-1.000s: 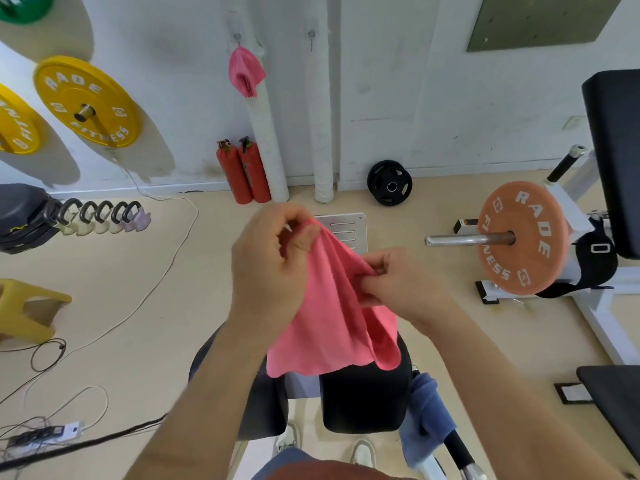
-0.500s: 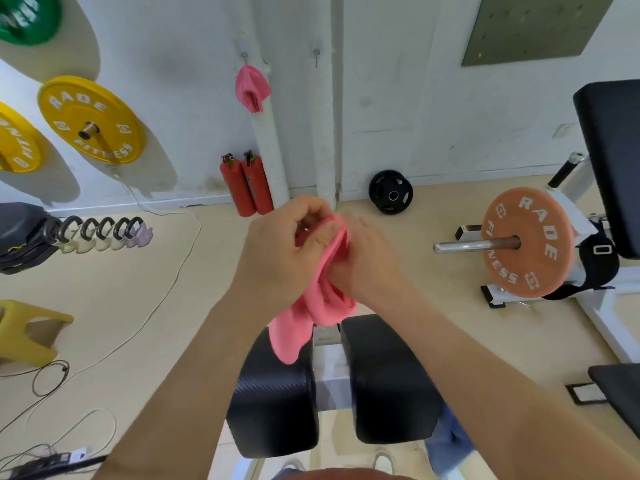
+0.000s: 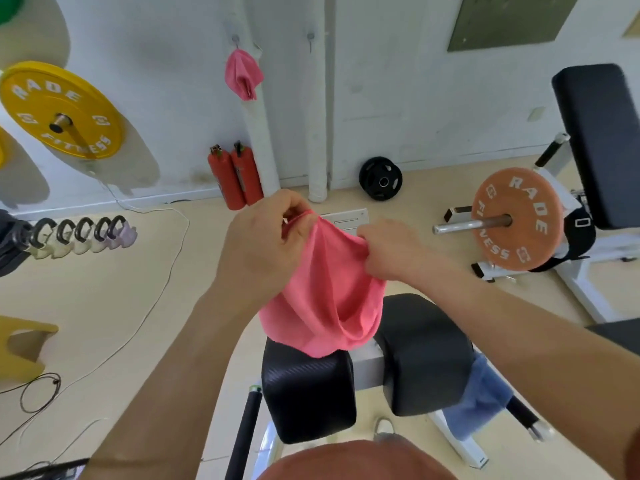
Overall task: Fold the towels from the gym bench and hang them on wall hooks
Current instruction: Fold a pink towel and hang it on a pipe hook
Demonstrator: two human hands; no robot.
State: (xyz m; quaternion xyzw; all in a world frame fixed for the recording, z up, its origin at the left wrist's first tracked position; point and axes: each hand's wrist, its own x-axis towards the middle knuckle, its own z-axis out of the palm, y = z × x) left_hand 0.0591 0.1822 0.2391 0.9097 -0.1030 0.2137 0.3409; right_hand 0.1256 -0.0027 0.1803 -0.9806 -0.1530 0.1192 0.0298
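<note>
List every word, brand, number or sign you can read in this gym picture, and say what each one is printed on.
"RADE FITNESS" on the yellow weight plate mounted on the wall.
"RADE FITNESS" on the orange weight plate loaded on the bar at right.
The small square marks on both plates are too small to read.
The black plate by the wall shows no readable text.

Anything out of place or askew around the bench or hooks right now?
Two things. The blue towel is slumped off the right side of the bench pad, hanging toward the floor. The pink towel on the wall hook hangs bunched and lopsided, not neatly folded. The neighbouring hook is bare.
</note>
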